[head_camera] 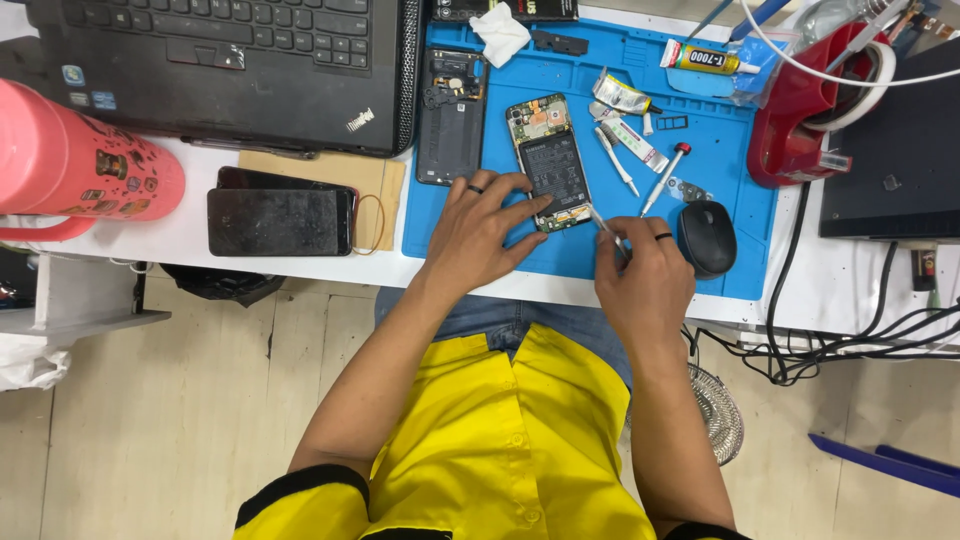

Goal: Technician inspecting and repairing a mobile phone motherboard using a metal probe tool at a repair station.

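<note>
An opened phone (550, 160) with its battery and circuit board exposed lies on a blue work mat (610, 255). My left hand (480, 232) rests on the mat with fingertips pressing the phone's lower left edge. My right hand (645, 275) grips a thin metal tool (603, 225) whose tip touches the phone's bottom end. Both hands wear a dark ring.
A detached phone back cover (450, 115) lies left of the phone. Glue tubes (700, 60), a screwdriver (665, 178), a black mouse (707, 238) and a red tape dispenser (800, 120) sit to the right. A laptop (230, 70), two dark phones (280, 215) and a pink bottle (75, 160) are left.
</note>
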